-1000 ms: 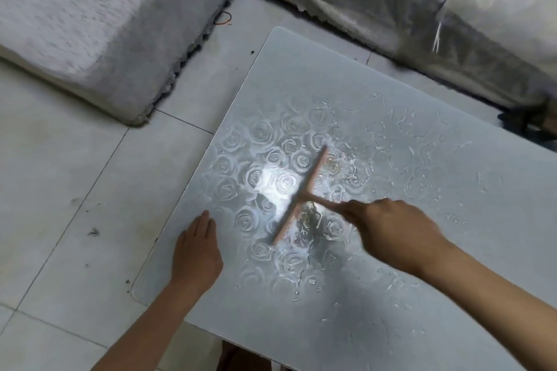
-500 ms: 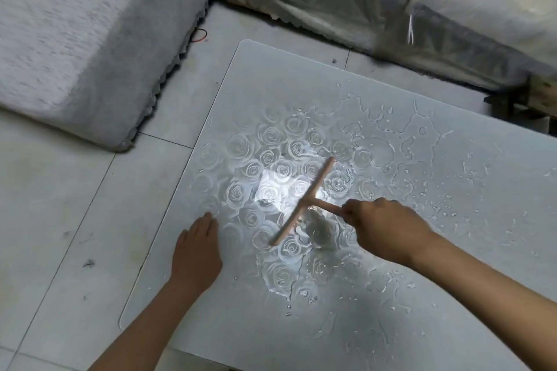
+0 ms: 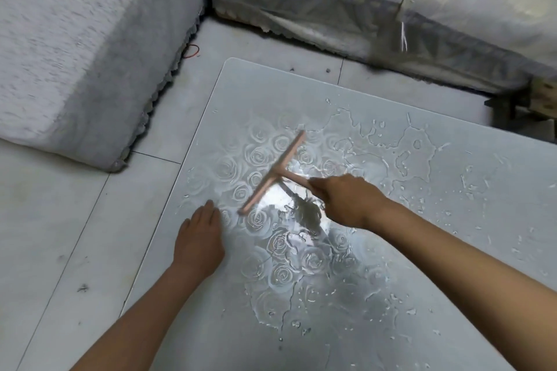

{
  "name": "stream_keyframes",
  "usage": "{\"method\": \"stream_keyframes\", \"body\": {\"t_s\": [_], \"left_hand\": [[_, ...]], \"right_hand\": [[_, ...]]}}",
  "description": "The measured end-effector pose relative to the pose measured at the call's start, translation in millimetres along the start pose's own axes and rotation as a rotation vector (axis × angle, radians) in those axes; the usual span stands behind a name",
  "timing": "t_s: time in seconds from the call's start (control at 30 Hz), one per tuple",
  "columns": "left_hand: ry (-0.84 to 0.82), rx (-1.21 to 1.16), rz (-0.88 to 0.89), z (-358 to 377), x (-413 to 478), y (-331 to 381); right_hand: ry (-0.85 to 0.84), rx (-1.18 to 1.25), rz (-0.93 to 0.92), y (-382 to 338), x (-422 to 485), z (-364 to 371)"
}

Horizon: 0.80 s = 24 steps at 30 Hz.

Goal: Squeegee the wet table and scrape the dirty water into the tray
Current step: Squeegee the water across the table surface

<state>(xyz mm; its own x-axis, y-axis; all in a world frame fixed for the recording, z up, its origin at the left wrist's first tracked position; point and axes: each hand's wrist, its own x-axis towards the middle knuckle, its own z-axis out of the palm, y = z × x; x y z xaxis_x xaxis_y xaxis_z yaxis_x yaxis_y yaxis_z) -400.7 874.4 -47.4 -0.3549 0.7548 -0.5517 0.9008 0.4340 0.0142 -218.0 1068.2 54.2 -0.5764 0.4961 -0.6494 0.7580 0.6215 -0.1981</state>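
A glass table (image 3: 271, 90) with an embossed rose pattern fills the middle and right of the view, covered with puddles and drops of water (image 3: 416, 147). My right hand (image 3: 346, 199) grips the handle of a pink T-shaped squeegee (image 3: 274, 173), whose blade runs diagonally across the wet roses near the table's left side. My left hand (image 3: 197, 244) rests flat, fingers straight, on the table's left edge just below the blade's lower end. No tray is in view.
A grey fabric-covered sofa block (image 3: 75, 48) stands on the tiled floor (image 3: 54, 235) to the left. A lace-covered sofa (image 3: 376, 9) runs along the back. A dark wooden piece (image 3: 530, 108) sits at the far right beyond the table.
The view has shifted, so the table appears lower and farther right. The squeegee and my right hand sit slightly farther up the table; my left hand stays on the edge.
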Motion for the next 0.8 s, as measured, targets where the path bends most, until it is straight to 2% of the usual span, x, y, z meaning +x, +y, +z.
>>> {"method": "stream_keyframes", "body": {"t_s": [0.1, 0.3, 0.43, 0.57, 0.7, 0.73, 0.8], "left_hand": [[-0.025, 0.013, 0.013, -9.7, 10.2, 7.3], [-0.023, 0.023, 0.043, -26.4, 39.3, 24.8], [0.016, 0.046, 0.068, -35.8, 63.1, 33.1], [0.030, 0.090, 0.094, -43.9, 82.8, 35.5], [0.011, 0.120, 0.103, -52.5, 97.6, 38.4], [0.008, 0.122, 0.101, -54.3, 99.7, 38.7], [0.028, 0.117, 0.110, -60.9, 110.3, 44.7]], "right_hand": [[-0.080, -0.059, 0.061, 27.1, -22.6, -19.3], [0.132, 0.008, -0.043, 30.4, 23.0, -60.4], [0.101, 0.073, 0.013, 27.8, 63.7, -62.5], [0.057, 0.148, 0.001, 45.4, 29.9, -29.2], [-0.038, 0.129, 0.009, 66.6, -7.6, -39.1], [-0.033, 0.125, 0.011, 69.2, -8.0, -46.9], [0.080, 0.146, 0.009, 76.4, 4.9, -67.0]]}}
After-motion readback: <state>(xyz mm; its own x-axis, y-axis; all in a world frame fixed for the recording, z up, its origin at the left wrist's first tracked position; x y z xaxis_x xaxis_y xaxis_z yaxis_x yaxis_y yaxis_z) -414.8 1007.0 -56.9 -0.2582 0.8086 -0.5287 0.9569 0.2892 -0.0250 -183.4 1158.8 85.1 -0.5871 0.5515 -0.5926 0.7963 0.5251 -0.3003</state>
